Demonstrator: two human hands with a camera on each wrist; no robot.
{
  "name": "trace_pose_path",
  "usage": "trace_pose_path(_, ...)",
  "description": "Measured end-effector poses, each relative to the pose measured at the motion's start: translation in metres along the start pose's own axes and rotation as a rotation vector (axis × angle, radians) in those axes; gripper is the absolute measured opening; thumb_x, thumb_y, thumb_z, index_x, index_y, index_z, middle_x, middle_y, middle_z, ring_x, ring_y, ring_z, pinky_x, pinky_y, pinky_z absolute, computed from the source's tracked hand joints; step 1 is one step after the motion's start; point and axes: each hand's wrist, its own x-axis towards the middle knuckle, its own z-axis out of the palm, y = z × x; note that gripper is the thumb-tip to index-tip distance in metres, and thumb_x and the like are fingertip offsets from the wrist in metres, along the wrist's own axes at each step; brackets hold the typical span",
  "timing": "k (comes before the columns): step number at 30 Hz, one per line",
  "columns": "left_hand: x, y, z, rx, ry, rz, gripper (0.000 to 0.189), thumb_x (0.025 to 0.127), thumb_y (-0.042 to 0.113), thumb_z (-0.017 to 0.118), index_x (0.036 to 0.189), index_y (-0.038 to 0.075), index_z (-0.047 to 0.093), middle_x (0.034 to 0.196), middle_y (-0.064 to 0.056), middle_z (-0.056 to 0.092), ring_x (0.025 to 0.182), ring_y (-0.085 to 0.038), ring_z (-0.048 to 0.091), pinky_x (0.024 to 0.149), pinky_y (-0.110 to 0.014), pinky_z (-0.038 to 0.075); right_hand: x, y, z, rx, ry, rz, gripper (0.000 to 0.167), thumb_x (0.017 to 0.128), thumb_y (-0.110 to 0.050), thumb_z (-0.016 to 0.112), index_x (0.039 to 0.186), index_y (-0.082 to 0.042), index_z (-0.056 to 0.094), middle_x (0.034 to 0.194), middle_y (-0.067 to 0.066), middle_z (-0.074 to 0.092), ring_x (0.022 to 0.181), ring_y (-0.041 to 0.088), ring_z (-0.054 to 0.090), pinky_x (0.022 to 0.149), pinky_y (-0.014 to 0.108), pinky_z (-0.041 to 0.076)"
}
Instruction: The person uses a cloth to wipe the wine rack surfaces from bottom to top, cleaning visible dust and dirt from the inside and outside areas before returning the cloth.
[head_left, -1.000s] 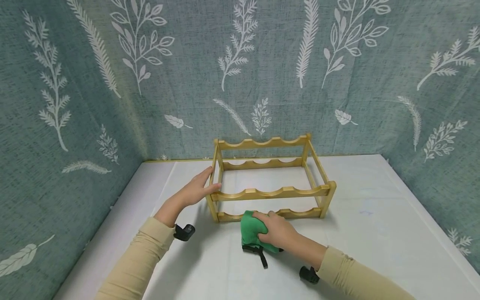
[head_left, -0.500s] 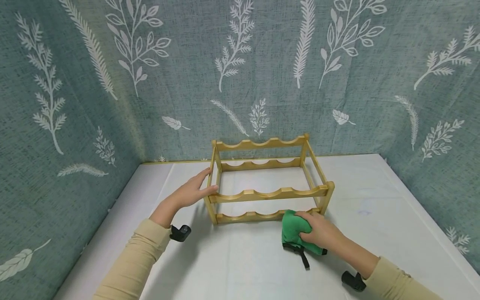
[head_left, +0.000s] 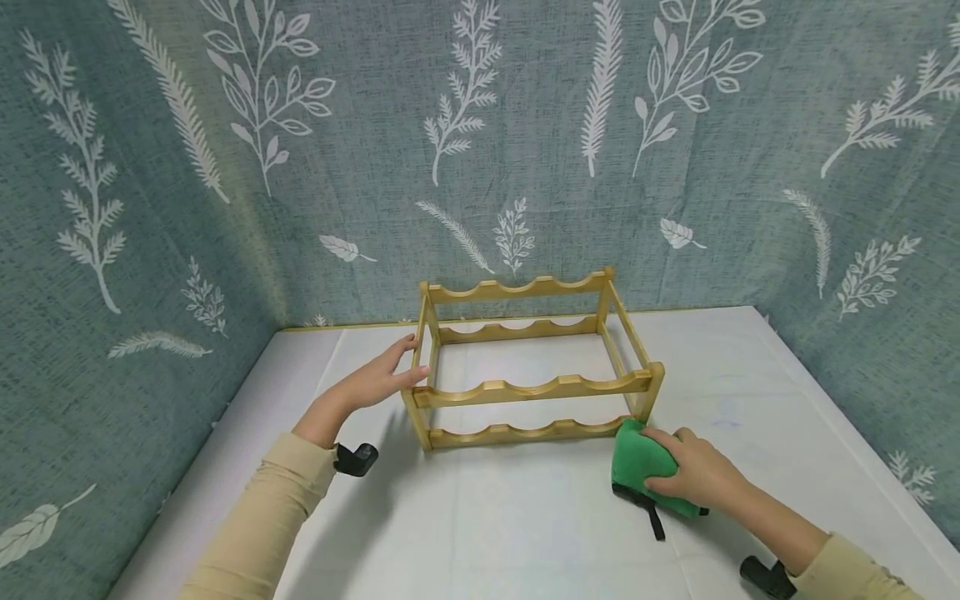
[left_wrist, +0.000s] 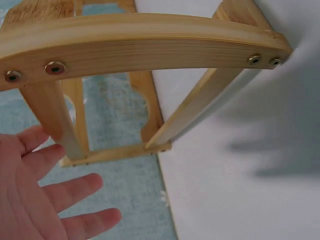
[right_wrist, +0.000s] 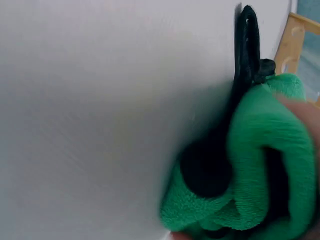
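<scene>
While your left hand (head_left: pixel 367 387) lies at the left end of the wooden rack (head_left: pixel 528 389), your right hand (head_left: pixel 693 471) grips a green cloth (head_left: pixel 636 462) on the white table (head_left: pixel 540 517). The cloth sits close by the rack's near right foot, in front of it, with your thumb on one side and your fingers over the top. It is bunched into a thick fold; in your right wrist view its pile shows plush and green, with black trim (right_wrist: pixel 206 170) along the folds. A black strap (head_left: pixel 656 523) sticks out from its near edge onto the table.

Your left hand holds nothing in its grasp: its fingers are extended, and in the left wrist view they spread apart just beside an upright of the rack. From these angles I can't fairly say how firmly, if at all, they press on the wood.

The rack stands upright, with scalloped rails on two levels at front and back, and metal screw heads (left_wrist: pixel 55 67) show on its end piece. Behind it hangs a blue-green curtain (head_left: pixel 375 125) printed with white leaves and sprigs. You wear tan sleeves (head_left: pixel 255 508), and a small black device (head_left: pixel 356 458) juts out at your left wrist.
</scene>
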Motion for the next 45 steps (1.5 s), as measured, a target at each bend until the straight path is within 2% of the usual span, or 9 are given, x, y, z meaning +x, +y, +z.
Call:
trace_pose_path(3, 0.000, 0.000, 0.000, -0.007, 0.004, -0.029, 0.087, 0.088, 0.059, 0.044, 0.147, 0.006, 0.008, 0.153, -0.015, 0.004, 0.139, -0.036, 0.007, 0.107, -0.057, 0.016, 0.002, -0.004, 0.003, -0.010, -0.020, 0.000, 0.077, 0.066, -0.033, 0.079, 0.131, -0.010, 0.046, 0.105, 0.023, 0.054, 0.084, 0.032, 0.057, 0.060, 0.044, 0.048)
trace_pose_path(6, -0.001, -0.001, 0.000, -0.002, 0.021, -0.043, 0.091, 0.086, 0.062, 0.045, 0.147, 0.006, 0.007, 0.153, -0.016, 0.007, 0.139, -0.036, 0.008, 0.107, -0.057, 0.016, 0.009, -0.021, 0.005, 0.041, -0.051, -0.014, 0.072, 0.067, -0.021, 0.078, 0.131, -0.010, 0.047, 0.110, 0.019, 0.057, 0.091, 0.032, 0.057, 0.067, 0.047, 0.048)
trace_pose_path(10, -0.002, -0.001, 0.001, 0.009, 0.031, -0.044, 0.090, 0.087, 0.060, 0.045, 0.147, 0.005, 0.006, 0.153, -0.016, 0.007, 0.138, -0.036, 0.009, 0.107, -0.057, 0.016, 0.025, -0.068, 0.013, 0.152, -0.116, -0.081, 0.068, 0.068, -0.017, 0.076, 0.131, -0.014, 0.049, 0.119, 0.012, 0.056, 0.100, 0.029, 0.055, 0.074, 0.048, 0.046)
trace_pose_path(17, 0.000, 0.004, 0.004, 0.013, 0.013, -0.044, 0.090, 0.087, 0.060, 0.045, 0.147, 0.006, 0.007, 0.153, -0.015, 0.005, 0.139, -0.035, 0.009, 0.108, -0.055, 0.016, 0.063, -0.151, 0.051, 0.204, -0.209, -0.259, 0.068, 0.069, -0.017, 0.071, 0.133, -0.023, 0.048, 0.119, 0.005, 0.057, 0.089, 0.015, 0.053, 0.065, 0.034, 0.044)
trace_pose_path(21, -0.001, 0.004, 0.004, 0.008, 0.007, -0.046, 0.092, 0.086, 0.062, 0.045, 0.147, 0.006, 0.005, 0.153, -0.016, 0.007, 0.138, -0.037, 0.009, 0.107, -0.056, 0.017, 0.084, -0.186, 0.076, 0.200, -0.185, -0.286, 0.067, 0.071, -0.023, 0.071, 0.133, -0.026, 0.048, 0.112, 0.004, 0.060, 0.084, 0.013, 0.053, 0.061, 0.027, 0.043)
trace_pose_path(24, -0.002, 0.004, 0.003, 0.002, 0.005, -0.050, 0.092, 0.086, 0.061, 0.046, 0.147, 0.007, 0.004, 0.152, -0.015, 0.008, 0.138, -0.037, 0.010, 0.107, -0.056, 0.018, 0.093, -0.200, 0.089, 0.167, -0.138, -0.286, 0.063, 0.073, -0.030, 0.072, 0.131, -0.024, 0.050, 0.106, 0.004, 0.061, 0.084, 0.013, 0.054, 0.061, 0.027, 0.043)
trace_pose_path(31, -0.001, 0.004, 0.004, -0.001, -0.001, -0.042, 0.093, 0.086, 0.062, 0.045, 0.147, 0.006, 0.004, 0.152, -0.016, 0.007, 0.138, -0.037, 0.009, 0.107, -0.056, 0.017, 0.088, -0.189, 0.088, 0.201, -0.082, -0.210, 0.059, 0.072, -0.024, 0.070, 0.129, -0.020, 0.052, 0.102, 0.008, 0.062, 0.078, 0.017, 0.055, 0.059, 0.032, 0.045)
trace_pose_path(39, 0.002, 0.001, 0.004, 0.002, -0.007, -0.059, 0.093, 0.085, 0.064, 0.045, 0.148, 0.009, 0.004, 0.153, -0.014, 0.006, 0.139, -0.035, 0.008, 0.107, -0.056, 0.016, 0.070, -0.137, 0.068, 0.186, -0.045, -0.175, 0.060, 0.071, -0.020, 0.070, 0.129, -0.016, 0.052, 0.109, 0.011, 0.061, 0.084, 0.020, 0.055, 0.063, 0.038, 0.046)
trace_pose_path(45, 0.001, 0.001, 0.003, -0.003, -0.010, -0.066, 0.093, 0.084, 0.064, 0.046, 0.148, 0.009, 0.004, 0.153, -0.014, 0.005, 0.139, -0.036, 0.007, 0.107, -0.056, 0.016, 0.056, -0.098, 0.045, 0.168, -0.027, -0.082, 0.059, 0.071, -0.018, 0.072, 0.128, -0.017, 0.054, 0.111, 0.006, 0.062, 0.084, 0.017, 0.054, 0.066, 0.038, 0.046)
